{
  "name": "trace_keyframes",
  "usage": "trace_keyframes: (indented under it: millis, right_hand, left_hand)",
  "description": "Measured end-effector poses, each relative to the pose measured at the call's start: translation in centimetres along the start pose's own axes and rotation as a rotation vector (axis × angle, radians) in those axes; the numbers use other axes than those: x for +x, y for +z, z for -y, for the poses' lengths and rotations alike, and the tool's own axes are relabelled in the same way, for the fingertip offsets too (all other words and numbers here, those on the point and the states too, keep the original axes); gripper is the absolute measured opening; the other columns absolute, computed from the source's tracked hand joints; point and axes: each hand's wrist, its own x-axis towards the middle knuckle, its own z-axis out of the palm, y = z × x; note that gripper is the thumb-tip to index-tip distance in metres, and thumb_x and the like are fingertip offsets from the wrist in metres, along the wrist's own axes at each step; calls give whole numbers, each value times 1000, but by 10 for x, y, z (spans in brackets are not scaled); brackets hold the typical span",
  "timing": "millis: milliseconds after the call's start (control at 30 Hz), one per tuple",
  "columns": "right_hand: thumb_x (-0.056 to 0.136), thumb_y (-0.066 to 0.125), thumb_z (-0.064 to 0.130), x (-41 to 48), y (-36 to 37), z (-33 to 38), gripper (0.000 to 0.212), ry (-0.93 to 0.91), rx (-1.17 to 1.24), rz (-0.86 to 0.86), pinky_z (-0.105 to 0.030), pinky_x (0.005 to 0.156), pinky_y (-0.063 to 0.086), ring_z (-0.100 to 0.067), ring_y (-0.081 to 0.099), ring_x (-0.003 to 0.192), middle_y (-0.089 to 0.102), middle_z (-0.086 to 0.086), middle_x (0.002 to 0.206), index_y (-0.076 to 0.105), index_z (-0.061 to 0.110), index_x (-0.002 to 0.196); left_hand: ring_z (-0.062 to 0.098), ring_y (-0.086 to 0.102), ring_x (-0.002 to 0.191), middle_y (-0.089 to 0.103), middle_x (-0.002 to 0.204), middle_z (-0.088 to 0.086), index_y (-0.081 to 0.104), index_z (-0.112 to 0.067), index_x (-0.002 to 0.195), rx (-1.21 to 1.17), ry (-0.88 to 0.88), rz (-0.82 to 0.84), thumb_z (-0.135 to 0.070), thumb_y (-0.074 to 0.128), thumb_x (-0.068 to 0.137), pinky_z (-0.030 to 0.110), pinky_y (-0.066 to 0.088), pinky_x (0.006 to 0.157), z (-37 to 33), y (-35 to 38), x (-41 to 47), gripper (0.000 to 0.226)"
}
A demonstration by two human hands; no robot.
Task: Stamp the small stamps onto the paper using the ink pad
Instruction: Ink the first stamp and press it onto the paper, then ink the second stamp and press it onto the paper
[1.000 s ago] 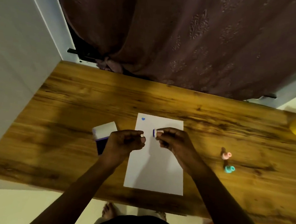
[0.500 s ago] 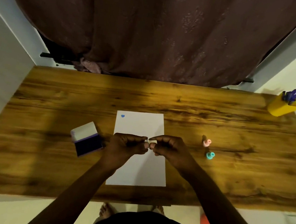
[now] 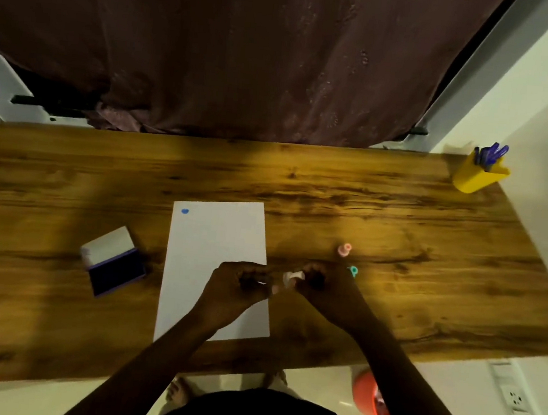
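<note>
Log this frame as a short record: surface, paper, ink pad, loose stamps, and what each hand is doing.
surface: wooden table
paper: white sheet, one blue mark near its far left corner
ink pad: open, left of the paper
loose stamps: pink stamp and teal stamp, right of the paper
left hand: closed, over the paper's right edge
right hand: pinching a small white stamp
other: yellow pen holder, far right corner

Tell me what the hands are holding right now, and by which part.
The right hand pinches a small white stamp by one end. Whether the left hand also touches it cannot be told.
</note>
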Motion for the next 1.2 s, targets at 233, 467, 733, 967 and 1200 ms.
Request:
trace_keyframes:
  millis: [233, 467, 733, 967, 1200]
  right_hand:
    - [92, 64, 29, 1, -6, -41, 14, 38, -294, 0, -31, 74, 56, -18, 71, 90, 73, -1, 100, 70, 17, 96]
    - [86, 65, 26, -2, -9, -48, 24, 15, -354, 74, -32, 81, 56, -22, 70, 100, 71, -2, 110, 68, 20, 109]
    - [84, 70, 22, 12, -55, -68, 46, 54, -516, -161, -36, 78, 55, -30, 69, 97, 70, -9, 103, 63, 16, 130]
    - [91, 66, 29, 19, -47, -79, 27, 134, -551, -109, -37, 86, 54, -31, 70, 105, 75, -10, 110, 72, 16, 114]
    - [89, 73, 39, 30, -38, -15, 13, 117, -3, -101, -8, 59, 46, 2, 70, 73, 75, 15, 79, 79, 27, 92]
  left_hand:
    - [7, 77, 97, 82, 101, -7, 82, -23, 106, 78, -107, -45, -22, 87, 84, 29, 59, 95, 4, 12, 8, 23]
    - [12, 77, 97, 83, 100, -3, 82, -20, 107, 47, -144, -54, -18, 85, 85, 37, 60, 98, 3, 18, 9, 22]
    - [6, 77, 94, 83, 98, -7, 83, -26, 103, 34, -140, -61, -19, 87, 84, 29, 59, 93, 0, 25, 15, 21]
    - [6, 77, 93, 83, 98, -6, 83, -21, 106, 19, -131, -55, -21, 86, 84, 30, 61, 92, -2, 25, 18, 21]
    - [18, 78, 104, 81, 111, 5, 75, -19, 125, -160, -91, -42, -16, 80, 90, 41, 63, 96, -11, 14, 12, 35]
